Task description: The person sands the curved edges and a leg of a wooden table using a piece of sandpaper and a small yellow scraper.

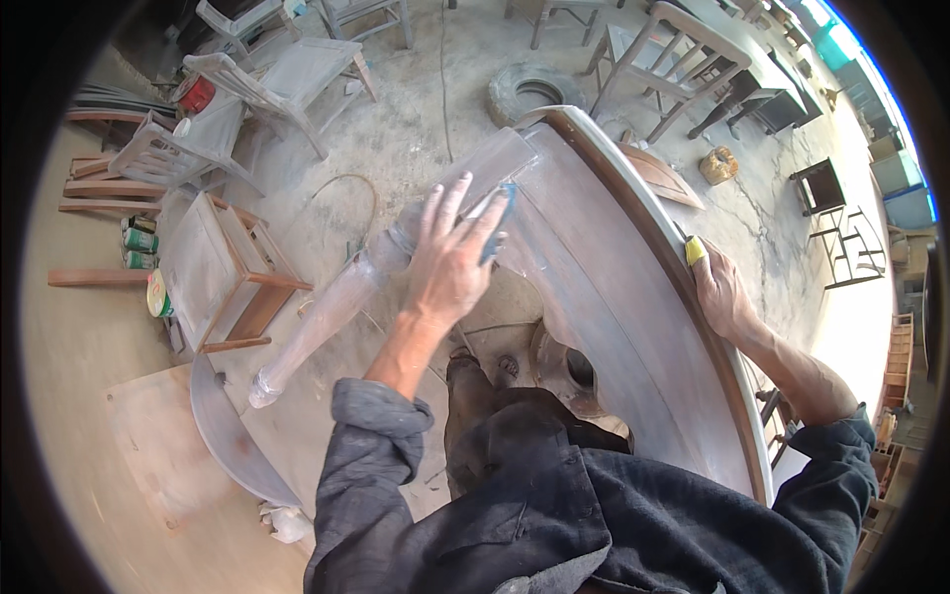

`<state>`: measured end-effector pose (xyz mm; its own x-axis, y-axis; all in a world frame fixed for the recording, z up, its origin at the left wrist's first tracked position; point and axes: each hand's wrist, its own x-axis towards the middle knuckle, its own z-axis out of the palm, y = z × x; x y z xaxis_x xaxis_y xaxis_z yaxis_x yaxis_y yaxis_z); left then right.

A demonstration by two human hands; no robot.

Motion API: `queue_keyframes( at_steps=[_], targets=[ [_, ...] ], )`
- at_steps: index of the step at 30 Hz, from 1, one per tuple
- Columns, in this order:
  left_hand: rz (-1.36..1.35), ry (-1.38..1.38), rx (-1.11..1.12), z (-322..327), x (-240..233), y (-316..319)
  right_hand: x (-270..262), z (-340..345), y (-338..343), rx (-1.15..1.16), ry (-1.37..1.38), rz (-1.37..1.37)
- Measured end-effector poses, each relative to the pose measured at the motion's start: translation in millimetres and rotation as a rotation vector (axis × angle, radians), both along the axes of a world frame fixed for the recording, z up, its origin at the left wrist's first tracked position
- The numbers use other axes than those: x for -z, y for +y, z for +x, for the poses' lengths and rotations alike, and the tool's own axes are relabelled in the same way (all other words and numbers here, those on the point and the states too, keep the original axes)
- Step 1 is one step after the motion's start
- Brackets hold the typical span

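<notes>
A wooden table, tipped on its side, lies before me with its grey, dusty apron (pixel 594 245) facing up. Its turned leg (pixel 326 319) points toward the lower left. My left hand (pixel 453 260) presses a folded piece of blue sandpaper (pixel 507 208) against the wood where leg and apron meet. Those fingers are spread over the sheet and hide part of it. On the far right, my right hand (pixel 718 293) grips the rounded brown tabletop edge (pixel 653 193). Yellow tape wraps one digit of that hand; its other fingers are out of sight behind the edge.
A tyre (pixel 536 93) lies on the concrete floor beyond the table; another (pixel 568 367) is near my feet. Dusty wooden chairs (pixel 297 74) stand at upper left, another chair (pixel 675 67) at upper right. A cabinet-like wooden frame (pixel 230 275) and a curved board (pixel 234 438) lie left.
</notes>
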<state>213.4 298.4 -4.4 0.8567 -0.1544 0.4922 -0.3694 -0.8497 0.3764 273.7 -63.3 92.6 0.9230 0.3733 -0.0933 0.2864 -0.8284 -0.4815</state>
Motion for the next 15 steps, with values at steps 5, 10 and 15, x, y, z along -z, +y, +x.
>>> queue_keyframes(
  at_steps=[5, 10, 15],
  targets=[
    [-0.055, -0.059, 0.121, 30, -3, -9, -9, -4, 1, 0.060, 0.028, -0.030],
    [-0.051, 0.007, 0.120, 28, -5, -7, -9, -2, -1, 0.044, 0.055, -0.019],
    [-0.050, -0.046, 0.119, 47, -18, -20, -3, -1, 2, 0.016, -0.023, 0.016]
  ],
)
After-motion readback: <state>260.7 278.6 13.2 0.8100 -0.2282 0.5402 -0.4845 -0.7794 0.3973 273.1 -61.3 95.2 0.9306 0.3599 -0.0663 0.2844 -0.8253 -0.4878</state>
